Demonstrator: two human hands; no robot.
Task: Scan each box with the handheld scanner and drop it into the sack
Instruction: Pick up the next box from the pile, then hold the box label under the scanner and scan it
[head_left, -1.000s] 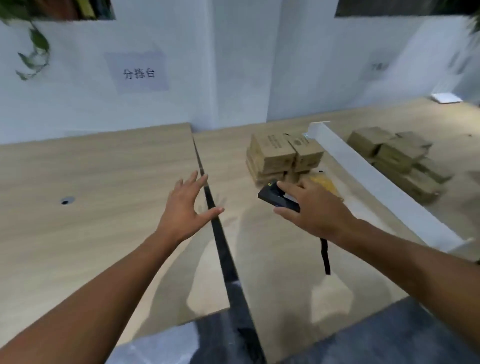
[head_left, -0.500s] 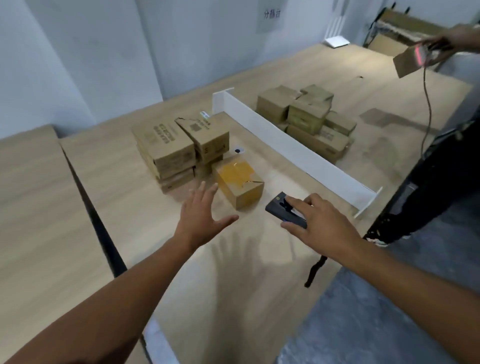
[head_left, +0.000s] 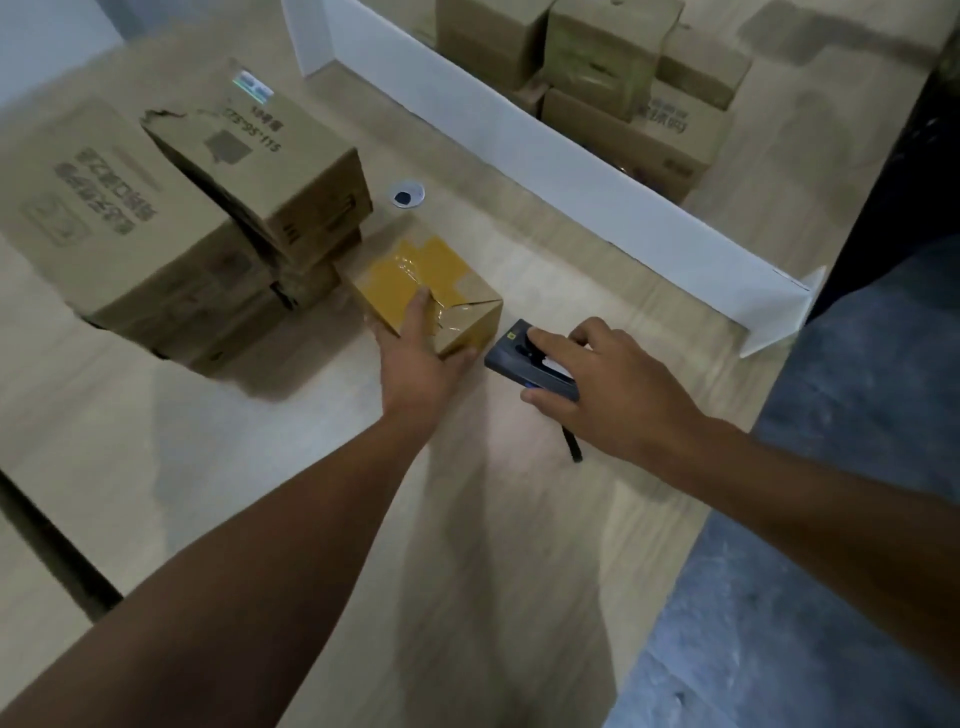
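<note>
The small box (head_left: 441, 283), sealed with yellow tape, sits on the light wooden table (head_left: 519, 519), just in front of a stack of larger cartons (head_left: 171, 208). The left hand (head_left: 415, 358) grips its near corner, fingers over the top and thumb on the side. Just to its right, the right hand (head_left: 613, 384) holds the dark scanner (head_left: 511, 353) low over the tabletop, index finger on top. A white divider (head_left: 597, 192) crosses the table, with more cartons (head_left: 613, 67) behind it. Grey floor (head_left: 831, 571) lies to the right.
</note>
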